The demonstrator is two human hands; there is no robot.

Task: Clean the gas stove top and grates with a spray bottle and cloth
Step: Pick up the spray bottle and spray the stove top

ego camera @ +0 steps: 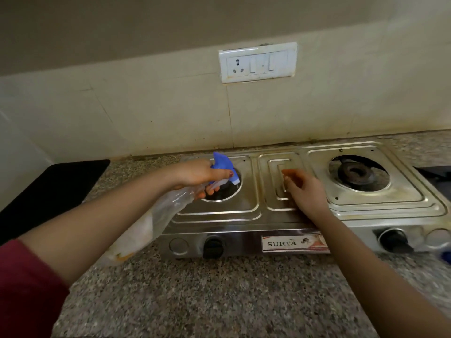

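Observation:
A steel two-burner gas stove point(302, 215) stands on the granite counter against the tiled wall. My left hand point(195, 175) grips a clear spray bottle point(158, 215) by its neck, a finger on the blue trigger head point(225, 167), held tilted over the left burner opening point(223, 193). My right hand point(305, 191) rests on the stove's centre panel with fingers stretched forward. Its fingertips are blurred and reddish. The right burner point(356, 175) sits bare and dark in its opening. No cloth shows.
Two black knobs point(213, 246) point(395, 240) are on the stove's front. A black mat point(48, 193) lies on the counter to the left. A white switchboard point(258, 62) is on the wall above. A dark object point(436, 176) sits right of the stove.

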